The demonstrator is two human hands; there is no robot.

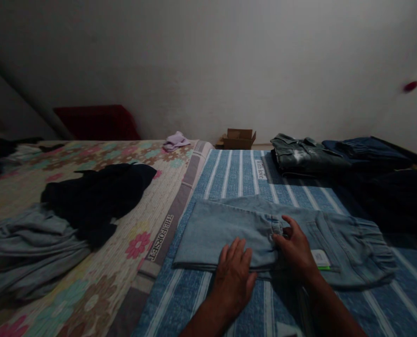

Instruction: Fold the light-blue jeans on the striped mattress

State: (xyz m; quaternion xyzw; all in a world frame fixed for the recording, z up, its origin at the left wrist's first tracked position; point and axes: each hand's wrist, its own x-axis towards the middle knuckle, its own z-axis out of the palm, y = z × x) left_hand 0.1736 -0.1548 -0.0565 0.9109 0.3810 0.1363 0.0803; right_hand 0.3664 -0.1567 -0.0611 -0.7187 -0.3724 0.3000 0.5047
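Note:
A pair of light-blue jeans (225, 229) lies on the blue striped cover, its legs folded back over towards the gathered elastic waist at the right. My left hand (232, 274) rests flat on the near edge of the folded legs, fingers stretched out. At the gathered leg cuff (275, 225), my right hand (296, 248) has its thumb and index finger on either side of the fabric, taking hold of it. Beside the right wrist, a white tag (320, 258) with a green edge shows on the jeans.
On the left, a flowered cover (99, 295) bears a dark garment (103, 196) and a crumpled grey garment (36, 252). Folded dark-grey denim (306, 157) and navy jeans (369, 150) lie at the back right. A lilac cloth (176, 141) and cardboard box (238, 139) are near the wall.

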